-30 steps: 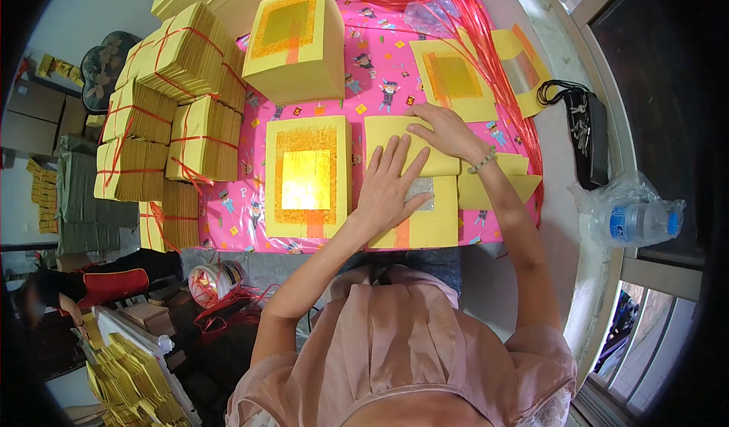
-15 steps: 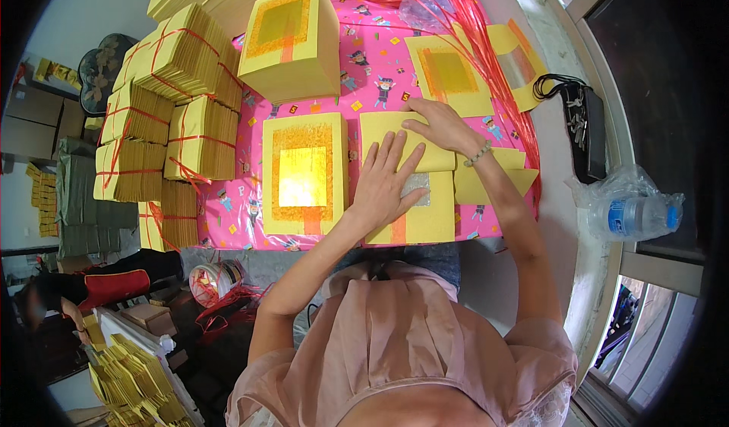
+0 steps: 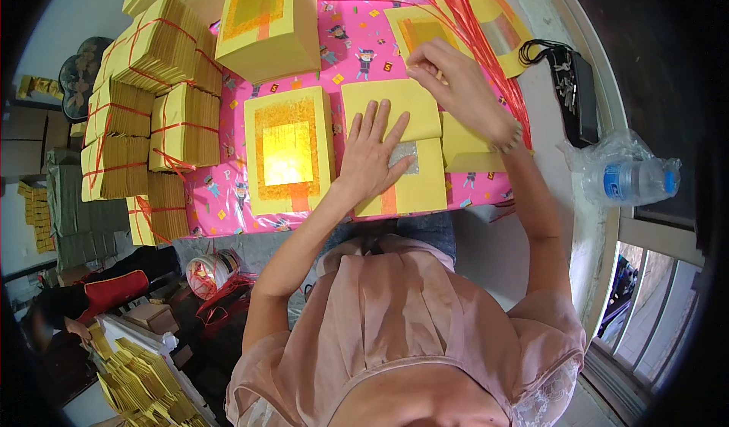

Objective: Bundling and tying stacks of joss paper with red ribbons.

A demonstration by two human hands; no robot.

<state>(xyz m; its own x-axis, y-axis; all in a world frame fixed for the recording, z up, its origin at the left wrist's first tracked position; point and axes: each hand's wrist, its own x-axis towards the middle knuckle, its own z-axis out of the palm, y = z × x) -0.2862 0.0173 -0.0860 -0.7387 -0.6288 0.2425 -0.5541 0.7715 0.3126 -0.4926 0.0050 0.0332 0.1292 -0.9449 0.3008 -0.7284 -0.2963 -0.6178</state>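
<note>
Sheet of yellow paper, rectangular (image 3: pixel 421 191), lies flat on the pink cartoon-print tablecloth (image 3: pixel 209 218), directly before the person. Yellow paper flap (image 3: pixel 419 119) covers its far part; silver, foil-like patch (image 3: pixel 410 162) shows at the flap's near edge. Left hand (image 3: pixel 367 153): palm down, fingers spread wide over the flap, thumb by the patch, nothing gripped. Right hand (image 3: pixel 457 81): above the far right corner, fingers curled inward; cannot tell whether it pinches anything or touches paper. Just left of the sheet: thick, gold-faced yellow paper stack (image 3: pixel 288 153).

Technique (judgement): press broadly with the left palm so the flap does not creep. Match side edges before firming the far edge, then stroke lightly from middle outward with the right fingers. Stay clear of the loose red plastic strands (image 3: pixel 501 66); dragging a thumb over the patch might scuff it.
</note>
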